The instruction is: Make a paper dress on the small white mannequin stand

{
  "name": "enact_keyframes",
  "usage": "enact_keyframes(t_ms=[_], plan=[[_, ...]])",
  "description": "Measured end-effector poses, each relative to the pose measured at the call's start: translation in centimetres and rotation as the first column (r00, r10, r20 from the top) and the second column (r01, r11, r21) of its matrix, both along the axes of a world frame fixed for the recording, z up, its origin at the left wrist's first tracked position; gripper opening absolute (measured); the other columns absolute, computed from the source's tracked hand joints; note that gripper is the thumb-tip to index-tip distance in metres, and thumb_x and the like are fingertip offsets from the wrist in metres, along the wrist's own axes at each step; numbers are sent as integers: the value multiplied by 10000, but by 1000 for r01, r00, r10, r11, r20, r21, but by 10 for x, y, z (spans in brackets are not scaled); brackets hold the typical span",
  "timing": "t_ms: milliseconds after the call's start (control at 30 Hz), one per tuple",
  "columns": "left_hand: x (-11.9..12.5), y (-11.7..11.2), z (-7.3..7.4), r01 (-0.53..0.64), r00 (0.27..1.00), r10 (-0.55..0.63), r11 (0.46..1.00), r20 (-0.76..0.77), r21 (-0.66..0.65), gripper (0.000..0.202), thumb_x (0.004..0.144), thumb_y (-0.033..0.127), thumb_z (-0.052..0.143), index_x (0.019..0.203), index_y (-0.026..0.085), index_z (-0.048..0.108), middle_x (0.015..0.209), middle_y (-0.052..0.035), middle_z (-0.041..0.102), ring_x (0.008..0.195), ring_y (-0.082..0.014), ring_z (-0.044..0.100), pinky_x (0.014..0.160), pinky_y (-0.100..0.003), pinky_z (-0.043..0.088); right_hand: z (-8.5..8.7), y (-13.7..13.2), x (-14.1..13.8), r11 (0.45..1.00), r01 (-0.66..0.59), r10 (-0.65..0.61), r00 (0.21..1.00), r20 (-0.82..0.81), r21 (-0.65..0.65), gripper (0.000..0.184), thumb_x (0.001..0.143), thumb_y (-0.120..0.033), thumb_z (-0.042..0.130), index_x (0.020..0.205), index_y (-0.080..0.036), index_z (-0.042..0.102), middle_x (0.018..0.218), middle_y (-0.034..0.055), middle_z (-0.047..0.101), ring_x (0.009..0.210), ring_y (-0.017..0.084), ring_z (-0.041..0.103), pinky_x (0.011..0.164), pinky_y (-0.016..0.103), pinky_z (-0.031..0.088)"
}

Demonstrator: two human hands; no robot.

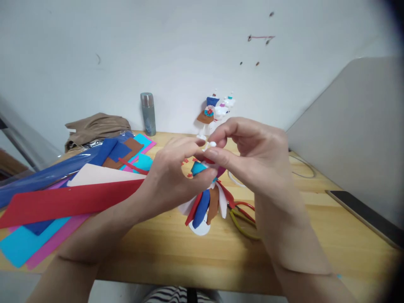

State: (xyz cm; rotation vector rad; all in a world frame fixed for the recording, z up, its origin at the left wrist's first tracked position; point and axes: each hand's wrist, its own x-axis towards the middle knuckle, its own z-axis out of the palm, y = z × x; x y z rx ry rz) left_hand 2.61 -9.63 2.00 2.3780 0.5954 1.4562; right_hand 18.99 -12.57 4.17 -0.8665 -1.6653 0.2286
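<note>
Fingers of your left hand [176, 174] clamp around the bodice [198, 168] and those of your right hand [255, 153] pinch near the top, gripping a miniature dress form [205, 206] at center frame, likely steadying it while colored strips [213, 201] hang free over the desk [158, 252].

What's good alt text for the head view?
Left fingers and right fingers pinch a small figure skirted in coloured strips, over a wooden table. Coloured sheets lie left; red-and-yellow handles lie right.
</note>
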Motion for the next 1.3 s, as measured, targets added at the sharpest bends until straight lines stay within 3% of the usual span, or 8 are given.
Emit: enact_keyframes(t_ms=[133, 267, 467, 700, 833, 1000, 1167, 1300], plan=[[-1, -4, 5, 16, 999, -18, 998, -34, -54, 50, 795, 208, 704, 819, 212, 661, 907, -36, 754, 944, -205, 686, 866, -358, 550, 13, 1, 1, 995, -22, 29, 998, 62, -102, 227, 745, -282, 839, 657, -220, 640, 639, -30, 623, 629, 133, 587, 600, 311, 477], [-4, -6, 9, -6, 999, -2, 977, -36, -212, 236, 771, 379, 767, 840, 206, 622, 951, -51, 742, 902, -213, 668, 805, -350, 527, 16, -2, 1, 983, -56, 55, 998, -9, -176, 275, 726, -393, 866, 653, -228, 658, 602, -32, 622, 562, 124, 583, 526, 297, 484], [-22, 6, 10, 131, 990, -105, 941, 99, -313, 429, 933, 615, 549, 987, 203, 657, 1193, -78, 723, 1134, -236, 651, 1001, -379, 481, 14, 5, 13, 969, -132, 119, 990, -72, -208, 175, 753, -376, 841, 727, -254, 719, 650, -15, 685, 586, 143, 633, 535, 308, 541], [-19, 21, 12, 57, 997, -35, 935, 69, -349, 353, 943, 488, 552, 930, 174, 714, 922, -70, 753, 870, -209, 692, 734, -311, 542, 1, 37, 34, 957, -194, 157, 972, -176, -216, 208, 707, -432, 864, 735, -268, 740, 686, -7, 695, 631, 166, 664, 597, 346, 584], [-13, 26, 10, 123, 992, -110, 887, 54, -445, 249, 845, 342, 652, 991, 150, 715, 974, -75, 769, 858, -196, 720, 786, -318, 576, -2, 38, 35, 958, -208, 178, 971, -161, -197, 198, 727, -431, 854, 775, -269, 751, 721, -1, 707, 675, 180, 685, 648, 373, 601], [-9, 31, 4, 215, 977, -190, 830, 101, -515, 319, 779, 354, 753, 1036, 166, 745, 1134, -109, 774, 1017, -234, 735, 941, -381, 579, 1, 30, 32, 960, -203, 177, 973, -149, -190, 156, 737, -399, 851, 770, -279, 757, 726, -1, 718, 710, 188, 692, 657, 372, 604], [-4, 30, 2, 317, 945, -289, 703, 152, -637, 404, 748, 363, 785, 1081, 137, 749, 1167, -135, 761, 1039, -255, 735, 898, -370, 608, -1, 26, 25, 970, -188, 167, 976, -141, -153, 140, 750, -390, 844, 779, -285, 756, 726, -1, 714, 716, 189, 692, 655, 367, 607], [0, 25, 1, 390, 910, -371, 623, 183, -678, 352, 757, 335, 769, 1055, 148, 761, 999, -89, 784, 914, -223, 744, 809, -338, 624, -2, 22, 18, 973, -170, 150, 979, -137, -154, 152, 756, -406, 832, 781, -280, 750, 765, 5, 723, 737, 193, 696, 677, 371, 620]])
